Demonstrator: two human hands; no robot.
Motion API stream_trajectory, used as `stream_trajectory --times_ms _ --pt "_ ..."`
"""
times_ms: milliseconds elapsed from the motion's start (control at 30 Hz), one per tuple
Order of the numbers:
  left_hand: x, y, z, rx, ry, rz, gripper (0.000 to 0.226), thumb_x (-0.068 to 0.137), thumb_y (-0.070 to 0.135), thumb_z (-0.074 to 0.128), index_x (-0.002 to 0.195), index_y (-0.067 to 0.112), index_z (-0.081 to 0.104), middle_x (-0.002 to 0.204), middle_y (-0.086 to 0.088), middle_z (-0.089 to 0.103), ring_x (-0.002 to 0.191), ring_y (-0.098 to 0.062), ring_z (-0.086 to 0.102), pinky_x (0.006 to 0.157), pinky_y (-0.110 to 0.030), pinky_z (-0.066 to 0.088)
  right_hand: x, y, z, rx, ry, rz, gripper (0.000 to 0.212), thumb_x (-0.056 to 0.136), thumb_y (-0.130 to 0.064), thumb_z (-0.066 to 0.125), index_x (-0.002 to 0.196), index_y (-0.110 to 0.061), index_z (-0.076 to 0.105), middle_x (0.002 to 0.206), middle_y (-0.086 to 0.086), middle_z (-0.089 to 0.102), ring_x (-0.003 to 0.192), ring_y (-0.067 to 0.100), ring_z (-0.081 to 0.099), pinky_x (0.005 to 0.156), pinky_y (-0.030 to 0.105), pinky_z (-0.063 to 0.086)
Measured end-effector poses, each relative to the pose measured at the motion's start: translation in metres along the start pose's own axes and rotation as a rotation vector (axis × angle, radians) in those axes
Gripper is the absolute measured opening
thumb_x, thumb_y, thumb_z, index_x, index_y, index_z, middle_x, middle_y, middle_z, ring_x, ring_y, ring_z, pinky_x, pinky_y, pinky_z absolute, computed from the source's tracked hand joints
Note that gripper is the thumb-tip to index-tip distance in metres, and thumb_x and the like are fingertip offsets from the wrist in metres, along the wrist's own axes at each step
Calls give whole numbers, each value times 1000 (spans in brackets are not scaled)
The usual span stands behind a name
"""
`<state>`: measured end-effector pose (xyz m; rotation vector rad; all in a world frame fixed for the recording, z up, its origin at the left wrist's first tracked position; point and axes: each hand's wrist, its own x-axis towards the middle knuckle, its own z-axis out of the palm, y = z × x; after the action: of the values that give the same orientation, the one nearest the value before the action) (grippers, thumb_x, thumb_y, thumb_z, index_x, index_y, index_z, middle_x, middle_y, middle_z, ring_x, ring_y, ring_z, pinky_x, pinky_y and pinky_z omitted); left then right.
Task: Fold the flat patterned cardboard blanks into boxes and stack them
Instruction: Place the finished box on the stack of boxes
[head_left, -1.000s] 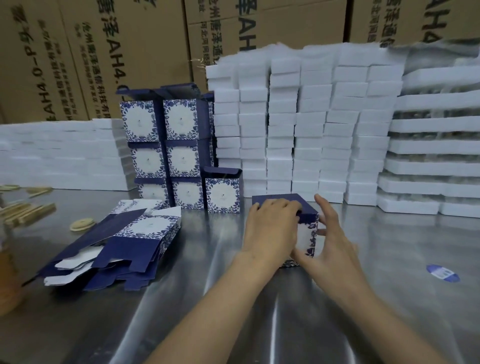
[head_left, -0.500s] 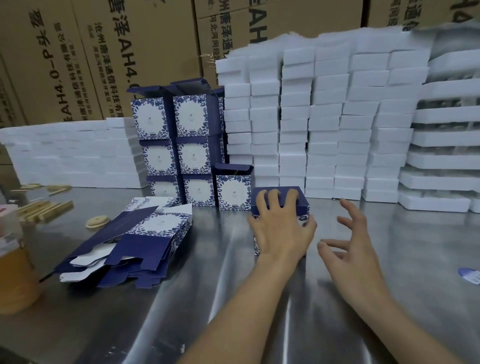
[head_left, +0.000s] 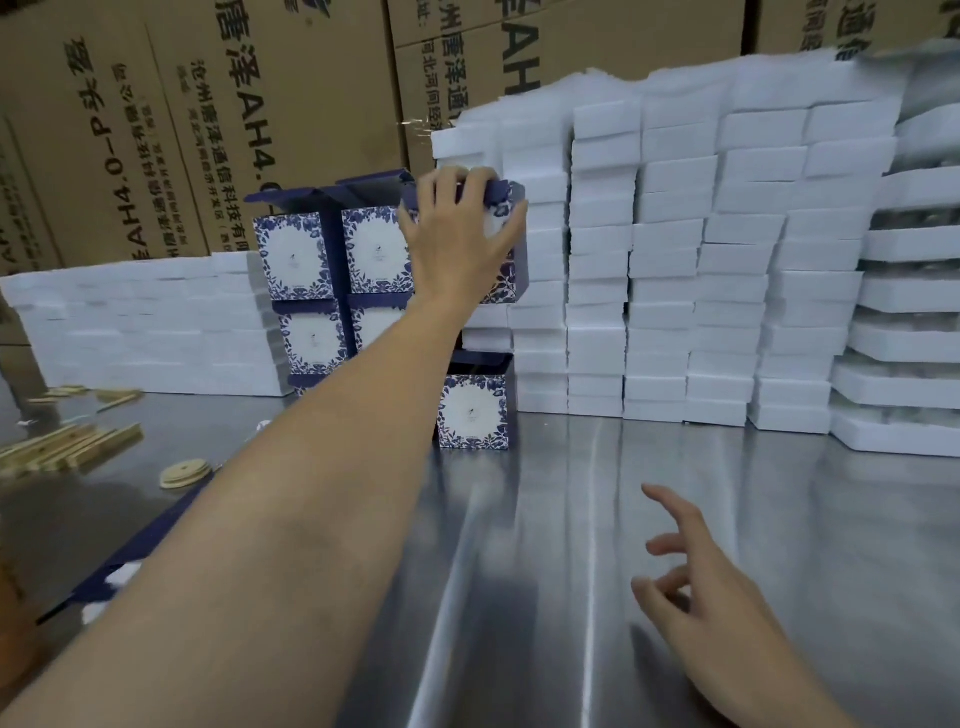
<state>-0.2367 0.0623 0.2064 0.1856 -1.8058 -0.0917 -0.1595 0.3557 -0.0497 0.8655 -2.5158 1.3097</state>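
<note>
Foam stacks (head_left: 675, 260) close behind box (head_left: 508, 203), cartons (head_left: 156, 130) beyond.

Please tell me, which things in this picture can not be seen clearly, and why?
Head view:
Blue-and-white patterned cardboard box: front mostly covered by the left hand gripping it.
Flat dark blue cardboard blanks: mostly hidden behind the left forearm.
Stack of folded patterned boxes: lower right part hidden by that forearm.
Pale wooden pieces: blurred, kind unclear.
</note>
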Motion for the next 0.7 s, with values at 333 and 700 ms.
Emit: stream_trajectory --times_ms 333,700 --pt "-86 -51 84 278 -389 -87 53 108 56 41 156 34 39 157 -2 40 154 -23 27 123 -68 19 16 10 1 -98 -98 -13 86 87 -36 75 129 -84 16 119 -37 53 104 -5 59 77 11 48" --pt "-68 -53 70 -22 -518 -101 76 108 41 52 170 27 11 178 -8 -1 164 -26 -6 130 -55 18 14 13 0 -115 -116 -25 86 88 -34 73 126 -85 16 121 -41 52 109 -5 54 82 16 49"
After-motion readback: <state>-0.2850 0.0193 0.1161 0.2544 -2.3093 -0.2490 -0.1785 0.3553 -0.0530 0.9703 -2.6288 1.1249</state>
